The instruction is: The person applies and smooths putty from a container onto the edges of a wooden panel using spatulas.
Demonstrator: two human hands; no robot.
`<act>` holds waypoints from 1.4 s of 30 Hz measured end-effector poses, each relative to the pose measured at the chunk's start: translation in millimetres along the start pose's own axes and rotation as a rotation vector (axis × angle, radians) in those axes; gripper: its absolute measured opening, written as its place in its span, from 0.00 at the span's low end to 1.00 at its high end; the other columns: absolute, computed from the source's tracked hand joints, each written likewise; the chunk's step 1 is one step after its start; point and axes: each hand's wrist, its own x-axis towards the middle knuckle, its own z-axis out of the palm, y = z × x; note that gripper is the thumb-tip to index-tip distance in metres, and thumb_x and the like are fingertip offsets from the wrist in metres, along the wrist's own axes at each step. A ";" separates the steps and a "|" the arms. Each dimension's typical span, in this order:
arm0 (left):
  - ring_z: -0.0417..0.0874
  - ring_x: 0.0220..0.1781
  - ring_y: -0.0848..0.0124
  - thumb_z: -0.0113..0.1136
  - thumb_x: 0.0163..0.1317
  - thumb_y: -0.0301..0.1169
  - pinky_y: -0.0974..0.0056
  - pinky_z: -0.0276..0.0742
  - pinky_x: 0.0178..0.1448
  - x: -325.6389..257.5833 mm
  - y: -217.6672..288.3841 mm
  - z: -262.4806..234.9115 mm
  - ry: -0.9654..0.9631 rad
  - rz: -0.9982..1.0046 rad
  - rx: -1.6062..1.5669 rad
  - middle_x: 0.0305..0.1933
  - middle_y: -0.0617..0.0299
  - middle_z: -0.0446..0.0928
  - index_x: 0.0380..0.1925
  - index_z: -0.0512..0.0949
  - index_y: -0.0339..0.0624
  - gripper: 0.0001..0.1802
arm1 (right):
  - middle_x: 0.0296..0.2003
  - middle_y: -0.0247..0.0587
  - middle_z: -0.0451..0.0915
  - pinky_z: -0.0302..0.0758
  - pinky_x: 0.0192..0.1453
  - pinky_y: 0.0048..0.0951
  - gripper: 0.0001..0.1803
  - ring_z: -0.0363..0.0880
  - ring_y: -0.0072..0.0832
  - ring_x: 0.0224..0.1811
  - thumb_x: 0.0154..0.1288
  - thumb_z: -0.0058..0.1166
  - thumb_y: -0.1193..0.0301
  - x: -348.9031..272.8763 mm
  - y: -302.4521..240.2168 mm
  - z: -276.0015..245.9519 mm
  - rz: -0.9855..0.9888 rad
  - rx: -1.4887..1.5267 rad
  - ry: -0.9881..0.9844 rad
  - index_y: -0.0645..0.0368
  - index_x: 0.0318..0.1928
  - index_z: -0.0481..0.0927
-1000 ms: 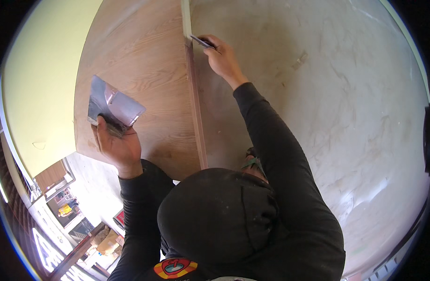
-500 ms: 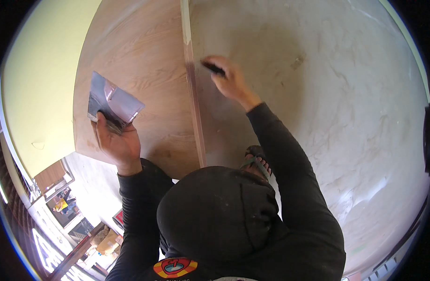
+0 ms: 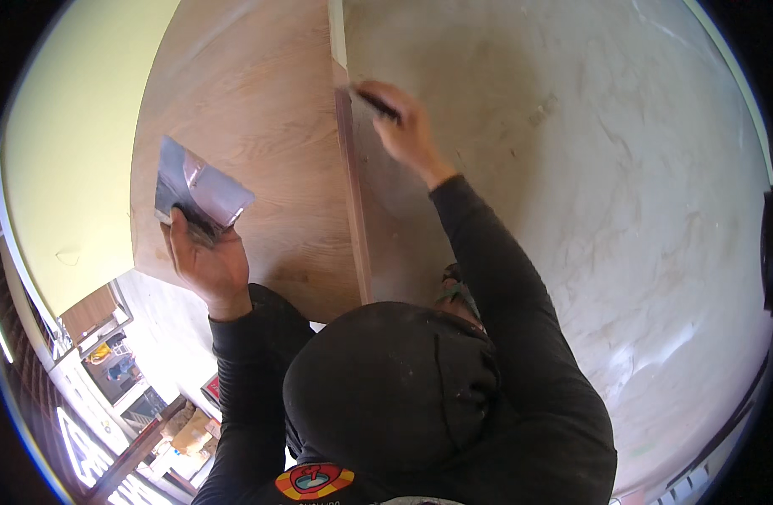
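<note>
My left hand is closed round the near end of a wide flat metal blade, held tilted over the wood-grain panel. Smears of pinkish-brown paste lie on that blade. My right hand grips a dark-handled scraper, whose tip is blurred by motion and meets the panel's narrow edge strip. Pinkish-brown paste coats part of this strip below the tip, while the far end is pale bare wood. Whether the scraper's tip presses on the strip, I cannot tell.
A pale yellow panel borders the wood-grain one on the left. Scuffed grey floor spreads out on the right. Near my right forearm a sandalled foot shows. At the lower left are boxes and a cluttered background.
My right hand has slid away from me along the edge strip with the scraper, and slightly left. My left hand and the metal blade have shifted a little left.
</note>
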 end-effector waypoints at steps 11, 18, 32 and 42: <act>0.73 0.63 0.68 0.50 0.70 0.32 0.60 0.71 0.65 2.5 -6.0 -5.0 0.056 0.013 -0.018 0.62 0.61 0.72 0.61 0.68 0.45 0.21 | 0.50 0.53 0.80 0.73 0.59 0.38 0.24 0.78 0.47 0.54 0.51 0.44 0.81 0.2 10.7 2.2 0.053 -0.106 -0.034 0.63 0.50 0.79; 0.79 0.57 0.67 0.49 0.71 0.34 0.59 0.77 0.57 -4.4 -36.2 -3.2 0.052 -0.177 -0.138 0.55 0.59 0.78 0.55 0.73 0.40 0.17 | 0.51 0.48 0.80 0.71 0.62 0.34 0.26 0.78 0.37 0.57 0.50 0.42 0.85 -55.2 -36.1 -32.4 0.262 0.073 -0.400 0.64 0.52 0.78; 0.81 0.55 0.67 0.43 0.72 0.36 0.58 0.79 0.56 -39.7 -87.2 29.8 -0.014 -0.598 -0.222 0.54 0.60 0.78 0.57 0.71 0.43 0.18 | 0.55 0.51 0.75 0.65 0.68 0.44 0.29 0.69 0.51 0.64 0.44 0.46 0.88 -63.9 -104.5 -13.4 -0.194 0.014 -0.143 0.62 0.51 0.79; 0.82 0.52 0.68 0.50 0.71 0.33 0.62 0.80 0.57 -9.9 -32.5 22.0 -0.027 -0.285 -0.322 0.51 0.59 0.81 0.52 0.76 0.40 0.14 | 0.49 0.51 0.80 0.73 0.58 0.35 0.24 0.78 0.45 0.55 0.54 0.43 0.85 32.1 7.8 -9.7 -0.019 -0.276 0.076 0.60 0.53 0.76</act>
